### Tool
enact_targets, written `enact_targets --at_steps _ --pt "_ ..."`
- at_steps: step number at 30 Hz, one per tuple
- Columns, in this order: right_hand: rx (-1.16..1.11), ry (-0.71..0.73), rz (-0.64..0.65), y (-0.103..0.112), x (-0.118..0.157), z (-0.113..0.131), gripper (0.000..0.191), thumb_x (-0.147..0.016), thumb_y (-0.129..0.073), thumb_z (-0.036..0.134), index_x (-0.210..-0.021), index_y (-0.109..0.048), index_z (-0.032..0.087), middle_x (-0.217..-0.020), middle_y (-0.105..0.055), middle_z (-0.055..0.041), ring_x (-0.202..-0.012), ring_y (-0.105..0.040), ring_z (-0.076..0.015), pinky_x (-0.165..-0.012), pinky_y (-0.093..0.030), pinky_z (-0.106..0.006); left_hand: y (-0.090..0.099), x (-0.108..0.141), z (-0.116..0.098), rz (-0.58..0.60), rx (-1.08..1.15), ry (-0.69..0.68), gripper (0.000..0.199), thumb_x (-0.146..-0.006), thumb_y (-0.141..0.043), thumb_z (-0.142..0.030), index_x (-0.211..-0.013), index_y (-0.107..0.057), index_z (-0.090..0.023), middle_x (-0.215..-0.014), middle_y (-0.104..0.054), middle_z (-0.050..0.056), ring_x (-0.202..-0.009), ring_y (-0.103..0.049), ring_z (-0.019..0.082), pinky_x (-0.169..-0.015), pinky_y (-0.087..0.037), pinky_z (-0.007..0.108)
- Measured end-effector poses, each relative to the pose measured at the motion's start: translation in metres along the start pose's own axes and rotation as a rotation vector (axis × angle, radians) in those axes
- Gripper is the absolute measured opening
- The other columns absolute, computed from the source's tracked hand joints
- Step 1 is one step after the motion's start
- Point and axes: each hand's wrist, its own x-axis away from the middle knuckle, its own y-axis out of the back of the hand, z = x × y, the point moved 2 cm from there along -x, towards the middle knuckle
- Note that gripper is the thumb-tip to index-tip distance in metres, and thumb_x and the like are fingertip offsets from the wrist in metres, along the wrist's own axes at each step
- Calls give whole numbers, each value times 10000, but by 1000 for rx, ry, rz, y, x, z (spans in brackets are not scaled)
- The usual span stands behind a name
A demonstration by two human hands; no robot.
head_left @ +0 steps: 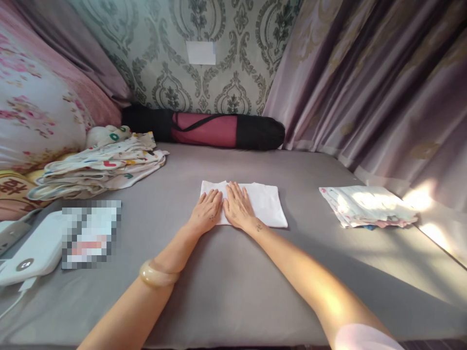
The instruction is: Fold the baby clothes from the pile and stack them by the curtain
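Observation:
A folded white cloth (268,204) lies flat on the grey sheet (226,282), near the middle of the view. My left hand (207,211) rests palm down on the cloth's left part, its fingers laid out flat. Right beside it, my right hand (238,206) lies flat on the cloth left of its centre, fingers pointing away from me. Neither hand grips anything. The cloth's right half is uncovered, while part of its left half is hidden under my hands.
At the right lies a folded stack of cloths (368,206). Patterned clothes (105,163) are piled at the left, behind a white power bank (36,253) with a cable and a blurred item (91,236). A black and red bag (207,130) lies along the wall.

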Motion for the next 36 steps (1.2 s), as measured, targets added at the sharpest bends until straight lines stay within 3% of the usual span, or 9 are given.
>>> enact_targets --at_steps 6,11,17,19,22,28,33,36 --pt "52 -54 8 15 13 -32 599 -989 -226 341 -1511 -293 53 -1610 -190 -131 -1494 -90 -231 -1200 4 -428 7 1 4 -94 -48 -19 534 -988 -291 -359 -1441 -430 -112 -1534 -379 145 -1460 -264 253 -1205 -145 449" --pt "58 -160 155 10 23 -57 621 -995 -206 371 -1515 -281 42 -1596 -227 -133 -1485 -145 -236 -1199 -27 -451 5 0 4 135 -67 56 601 -989 -266 -434 -1493 -352 -118 -1566 -315 128 -1471 -225 274 -1195 -166 475" --pt "-17 -109 200 24 23 -66 618 -1001 -186 391 -1515 -291 64 -1601 -215 -134 -1486 -147 -238 -1198 -79 -457 12 -3 3 242 -134 56 616 -1003 -222 -445 -1519 -279 -115 -1595 -246 121 -1483 -178 273 -1194 -165 484" --pt "-2 -120 156 34 28 -78 611 -1004 -181 382 -1517 -290 68 -1604 -202 -139 -1488 -134 -243 -1199 -76 -450 16 -7 6 263 -122 27 596 -996 -254 -456 -1500 -320 -144 -1585 -281 124 -1475 -213 278 -1182 -197 497" --pt "66 -176 83 39 40 -97 609 -1003 -199 382 -1512 -300 63 -1605 -196 -148 -1489 -125 -257 -1201 -77 -444 22 -15 14 213 -113 -4 552 -991 -276 -450 -1456 -387 -174 -1563 -333 135 -1460 -260 276 -1170 -228 494" --pt "47 -211 121 33 54 -110 595 -1011 -205 410 -1499 -336 96 -1592 -249 -140 -1479 -176 -256 -1185 -165 -455 13 -23 30 146 -129 -31 553 -993 -251 -437 -1418 -436 -136 -1529 -388 152 -1445 -279 315 -1153 -233 524" --pt "69 -202 46 48 33 -121 509 -1019 -217 343 -1423 -461 154 -1557 -344 -123 -1455 -246 -238 -1185 -132 -452 17 -42 43 46 -124 -136 442 -983 -271 -356 -1301 -534 -199 -1387 -546 138 -1298 -479 267 -1128 -249 528" --pt "30 -241 170 55 12 -135 495 -1018 -223 304 -1439 -433 153 -1516 -411 -124 -1419 -322 -241 -1162 -202 -447 21 -64 52 103 -110 -62 436 -946 -309 -276 -1316 -524 -196 -1373 -548 145 -1265 -508 282 -1067 -332 500"
